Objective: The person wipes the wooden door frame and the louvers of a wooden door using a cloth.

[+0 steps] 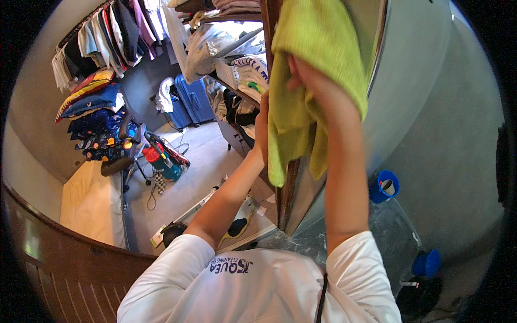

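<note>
A yellow-green cloth (319, 44) hangs over my right hand (301, 74) at the upper middle, against a tall brown-framed panel with a glass or mirror face (373, 24). Part of the cloth lies over the back of the hand and blurs a little, and its lower corners dangle down the dark wooden edge (287, 194). My right fingers are partly hidden in the folds, so their grip does not show fully. My left hand (261, 125) rests on the left side of the panel's edge, next to the cloth; its fingertips are hidden behind the edge.
Shelves with folded clothes (250, 72) stand just left. Further off are blue suitcases (194, 101), a red and teal vacuum cleaner (161, 161) with a cord, stacked cushions (93, 97) and a mattress (93, 202). Two blue buckets (383, 186) are on the floor at right.
</note>
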